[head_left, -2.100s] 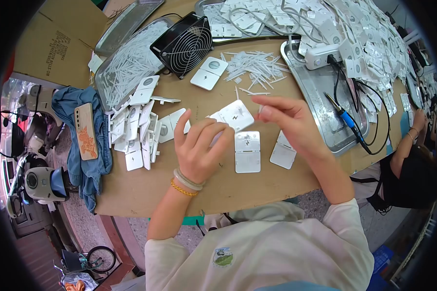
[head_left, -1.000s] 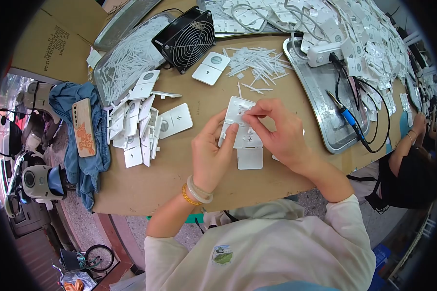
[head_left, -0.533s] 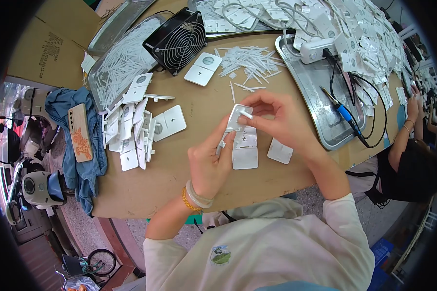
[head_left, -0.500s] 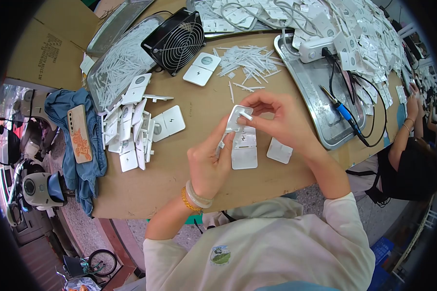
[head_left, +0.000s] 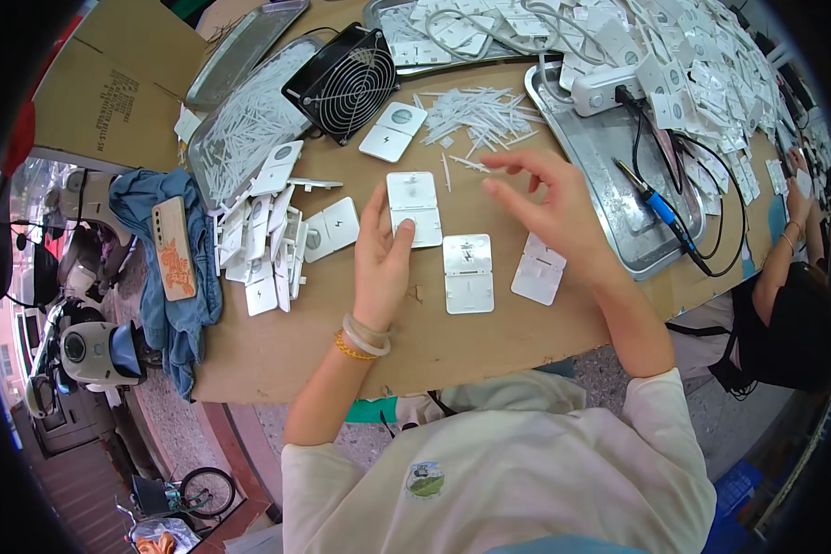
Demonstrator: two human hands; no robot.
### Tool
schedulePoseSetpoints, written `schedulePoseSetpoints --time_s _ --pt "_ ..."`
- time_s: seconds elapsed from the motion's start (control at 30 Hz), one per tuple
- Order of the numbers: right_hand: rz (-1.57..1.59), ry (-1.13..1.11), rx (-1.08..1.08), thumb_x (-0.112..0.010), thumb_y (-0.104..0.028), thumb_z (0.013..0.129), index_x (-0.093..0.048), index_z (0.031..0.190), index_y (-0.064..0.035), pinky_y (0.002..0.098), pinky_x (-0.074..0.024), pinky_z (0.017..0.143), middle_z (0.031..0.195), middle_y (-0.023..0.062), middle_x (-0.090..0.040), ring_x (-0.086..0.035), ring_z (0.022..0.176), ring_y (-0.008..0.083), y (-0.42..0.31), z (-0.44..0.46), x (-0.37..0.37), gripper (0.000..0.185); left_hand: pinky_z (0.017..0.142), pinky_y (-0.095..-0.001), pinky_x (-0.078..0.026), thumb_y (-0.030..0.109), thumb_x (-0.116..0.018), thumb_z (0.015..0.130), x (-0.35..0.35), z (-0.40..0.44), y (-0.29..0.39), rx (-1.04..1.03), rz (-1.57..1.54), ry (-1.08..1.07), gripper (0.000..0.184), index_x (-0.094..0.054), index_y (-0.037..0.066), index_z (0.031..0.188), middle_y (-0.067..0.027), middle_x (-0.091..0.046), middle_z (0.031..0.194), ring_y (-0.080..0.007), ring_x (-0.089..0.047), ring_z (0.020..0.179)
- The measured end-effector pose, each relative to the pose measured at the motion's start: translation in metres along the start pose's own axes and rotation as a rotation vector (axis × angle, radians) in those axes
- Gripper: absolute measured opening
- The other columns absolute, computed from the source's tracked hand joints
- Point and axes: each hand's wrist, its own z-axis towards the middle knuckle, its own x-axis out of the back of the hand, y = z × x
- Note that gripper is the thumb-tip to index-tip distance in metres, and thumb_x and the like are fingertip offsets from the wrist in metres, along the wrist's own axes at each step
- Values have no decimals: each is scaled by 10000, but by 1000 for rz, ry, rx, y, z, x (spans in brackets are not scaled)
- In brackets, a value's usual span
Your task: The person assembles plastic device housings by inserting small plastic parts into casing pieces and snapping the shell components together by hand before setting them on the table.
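My left hand (head_left: 385, 263) holds a white two-part plastic panel (head_left: 412, 191) by its lower half, with the thumb on top. The panel is unfolded, its inner side facing up. My right hand (head_left: 554, 203) hovers to the right with thumb and index finger apart and nothing seen between them. Its fingertips are near loose white sticks (head_left: 469, 164) at the edge of a stick pile (head_left: 475, 115). Below the hands lie two more white panels, one in the middle (head_left: 469, 289) and one under my right wrist (head_left: 537, 277).
A heap of white panels (head_left: 272, 231) lies left, beside a tray of sticks (head_left: 240, 129) and a black fan (head_left: 342, 83). To the right, a metal tray (head_left: 600, 175) holds a blue-handled soldering iron (head_left: 657, 208) and cables. A phone (head_left: 173, 249) rests on denim. Another person (head_left: 785, 314) sits at far right.
My right hand has left the panel and moved up and right, its fingers now spread; the white piece it pinched is gone from them. The panel in my left hand is now unfolded and lower.
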Motion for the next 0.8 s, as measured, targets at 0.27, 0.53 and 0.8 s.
schedulePoseSetpoints --time_s 0.27,0.53,0.8 --pt "-271 -245 287 -785 -172 715 -661 1023 -39 365 -459 844 977 73 -620 -569 879 256 3 -23 -12 358 1124 -412 -246 95 -633 878 7 -25 25 -466 881 -144 609 -380 -1 1424 -190 -345 1490 -320 -308 1385" --pt "172 -313 219 -762 -139 719 -659 1003 -31 310 -484 721 899 86 -632 -614 854 212 -4 -10 -7 321 895 -344 -406 167 -708 838 6 -28 24 -333 930 -309 381 -541 28 1151 -101 -597 1164 -221 -556 1024" --pt "-345 163 148 -685 -161 808 -745 831 -56 381 -479 772 830 98 -643 -594 848 281 27 34 -21 123 879 -373 -543 156 -439 1006 -2 -2 47 86 -246 -118 310 -427 35 1291 -102 -574 1216 -194 -616 1074"
